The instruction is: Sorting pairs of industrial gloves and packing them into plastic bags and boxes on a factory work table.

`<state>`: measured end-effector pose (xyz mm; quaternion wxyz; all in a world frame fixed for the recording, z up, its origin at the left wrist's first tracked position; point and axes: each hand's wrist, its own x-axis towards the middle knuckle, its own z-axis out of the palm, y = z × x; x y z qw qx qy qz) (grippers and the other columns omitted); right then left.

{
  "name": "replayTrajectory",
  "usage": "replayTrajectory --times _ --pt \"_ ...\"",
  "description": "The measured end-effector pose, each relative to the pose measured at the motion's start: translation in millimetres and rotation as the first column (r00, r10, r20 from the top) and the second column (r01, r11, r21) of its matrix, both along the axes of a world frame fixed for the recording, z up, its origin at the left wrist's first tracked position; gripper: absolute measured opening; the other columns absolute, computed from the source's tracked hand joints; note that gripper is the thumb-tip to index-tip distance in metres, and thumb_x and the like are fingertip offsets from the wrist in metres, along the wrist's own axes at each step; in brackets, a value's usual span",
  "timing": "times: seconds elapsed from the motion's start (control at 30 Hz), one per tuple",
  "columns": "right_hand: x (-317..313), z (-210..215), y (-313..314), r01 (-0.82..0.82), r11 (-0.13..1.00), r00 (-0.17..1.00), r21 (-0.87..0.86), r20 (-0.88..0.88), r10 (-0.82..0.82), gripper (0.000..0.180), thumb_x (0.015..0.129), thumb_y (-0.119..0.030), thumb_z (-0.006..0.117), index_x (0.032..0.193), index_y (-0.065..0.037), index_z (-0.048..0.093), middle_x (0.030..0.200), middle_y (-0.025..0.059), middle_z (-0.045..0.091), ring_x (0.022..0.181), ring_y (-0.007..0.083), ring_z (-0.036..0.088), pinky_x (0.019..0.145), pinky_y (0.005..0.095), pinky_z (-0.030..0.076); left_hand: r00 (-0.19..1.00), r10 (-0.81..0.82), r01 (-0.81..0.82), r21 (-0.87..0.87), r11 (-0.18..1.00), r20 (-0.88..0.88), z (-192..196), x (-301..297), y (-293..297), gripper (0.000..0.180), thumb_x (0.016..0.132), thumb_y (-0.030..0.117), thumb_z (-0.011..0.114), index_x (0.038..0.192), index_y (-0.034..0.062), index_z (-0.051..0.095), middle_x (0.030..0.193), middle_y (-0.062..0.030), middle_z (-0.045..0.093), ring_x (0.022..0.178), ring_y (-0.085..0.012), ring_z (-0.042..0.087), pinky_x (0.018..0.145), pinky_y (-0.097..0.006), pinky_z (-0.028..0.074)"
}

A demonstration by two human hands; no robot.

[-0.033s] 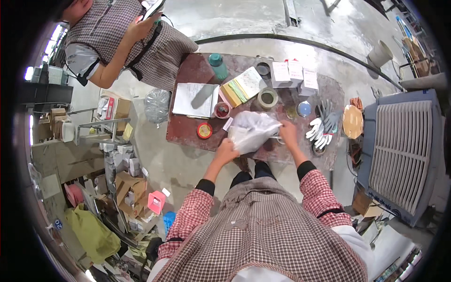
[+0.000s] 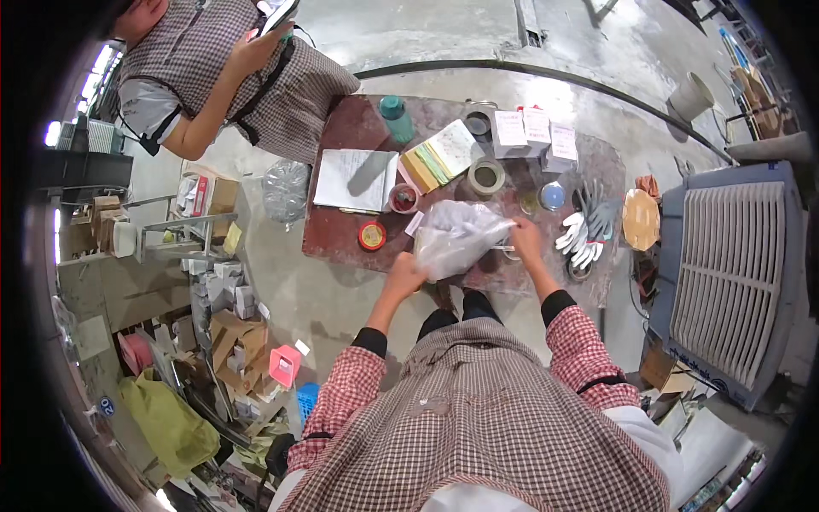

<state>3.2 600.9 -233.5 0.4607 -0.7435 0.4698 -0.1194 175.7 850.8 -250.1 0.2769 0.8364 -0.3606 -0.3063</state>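
A clear, crinkled plastic bag (image 2: pixel 461 239) is stretched between my two hands over the near edge of the table. My left hand (image 2: pixel 406 275) pinches its lower left corner, with the fingers closed. At the bag's right end, my right hand (image 2: pixel 525 237) grips the gathered edge. Whatever the bag contains, if anything, is too blurred to make out. A small white tag (image 2: pixel 414 224) shows at its left side. Partly covered by the bag's right side, scissors-like handles (image 2: pixel 509 250) lie on the table.
The dark red table (image 2: pixel 341 243) bears an open notebook (image 2: pixel 354 179), a green bottle (image 2: pixel 396 119), tape rolls (image 2: pixel 486 177), white boxes (image 2: pixel 559 147) and work gloves (image 2: pixel 582 243). A person (image 2: pixel 247 77) holding a phone stands at the far left. A large air cooler (image 2: pixel 725 273) stands right.
My left hand and the bag's left corner have shifted slightly left and away from me. The bag's folds have changed a little, while both hands keep their grip.
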Motion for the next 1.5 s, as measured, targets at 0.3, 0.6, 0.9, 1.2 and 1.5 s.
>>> replayTrajectory --times 0.3,0.6,0.9,1.2,1.5 --pt "41 94 61 -0.179 0.952 0.874 -0.250 0.404 0.270 0.018 0.072 -0.014 0.055 0.085 -0.002 0.058 0.083 0.0131 0.057 0.083 0.0282 0.055 0.075 0.0365 0.044 0.976 0.204 -0.217 -0.318 0.923 -0.073 144 -26 10 0.019 0.085 0.017 0.054 0.076 0.0006 0.056 0.065 -0.0057 0.050 0.062 -0.0136 0.050 0.060 -0.028 0.042" --pt "0 -96 -31 -0.646 0.544 0.747 -0.535 -0.298 0.595 0.020 0.076 -0.019 0.052 0.088 -0.006 0.063 0.091 0.0143 0.060 0.088 0.0280 0.057 0.077 0.0382 0.044 0.967 -0.088 0.109 -0.077 0.991 0.240 179 -35 20 0.021 0.080 0.022 0.057 0.070 0.0033 0.058 0.069 -0.0122 0.055 0.065 -0.0315 0.052 0.058 -0.041 0.041" --pt "58 -44 34 -0.941 0.267 0.332 -0.207 -0.426 0.842 0.036 0.069 -0.009 0.054 0.105 -0.006 0.055 0.097 0.0143 0.058 0.098 0.0311 0.052 0.086 0.0383 0.041 0.935 -0.047 0.029 0.057 0.998 0.350 169 -36 -13 0.024 0.077 0.021 0.058 0.060 0.0048 0.053 0.062 -0.0112 0.054 0.063 -0.0303 0.052 0.056 -0.042 0.041" --pt "17 -54 60 -0.918 0.259 0.346 -0.299 -0.289 0.892 0.054 0.075 -0.012 0.049 0.126 -0.006 0.035 0.124 0.0099 0.040 0.115 0.0262 0.040 0.097 0.0392 0.033 0.881 0.075 -0.115 0.057 0.992 0.468 172 -7 -7 0.021 0.073 0.018 0.062 0.060 0.0038 0.053 0.062 -0.0115 0.054 0.064 -0.0306 0.052 0.056 -0.041 0.040" --pt "23 -84 65 -0.821 0.439 0.551 -0.366 -0.306 0.777 0.034 0.071 -0.018 0.053 0.103 -0.007 0.050 0.106 0.0141 0.052 0.105 0.0293 0.048 0.097 0.0459 0.030 0.887 0.026 -0.018 -0.022 1.000 0.461 174 -7 -18 0.024 0.071 0.018 0.063 0.058 0.0040 0.049 0.060 -0.0102 0.050 0.062 -0.0286 0.049 0.056 -0.040 0.038"
